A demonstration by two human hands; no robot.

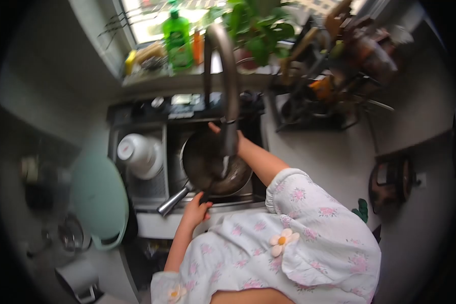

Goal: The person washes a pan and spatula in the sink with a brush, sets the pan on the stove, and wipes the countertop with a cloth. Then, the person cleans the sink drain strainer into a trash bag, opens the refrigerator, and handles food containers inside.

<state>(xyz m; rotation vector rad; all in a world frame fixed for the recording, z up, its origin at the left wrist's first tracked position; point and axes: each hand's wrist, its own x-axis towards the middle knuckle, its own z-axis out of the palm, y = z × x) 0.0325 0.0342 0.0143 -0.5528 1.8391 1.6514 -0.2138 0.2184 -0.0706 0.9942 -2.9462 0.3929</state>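
Pan [200,154] between hands [193,212], long axis diagonal, silver handle [174,199] lower left

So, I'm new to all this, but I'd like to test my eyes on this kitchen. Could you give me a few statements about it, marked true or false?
1. The pan is in the sink. True.
2. The left hand is wrapped around the tap. False: its grip is on a black handle.
3. The right hand is near the far side of the pan. True.
4. The white dishes are to the right of the pan. False: they are to its left.
5. The green bottle stands by the window. True.
6. The plant is to the left of the green bottle. False: it is to its right.
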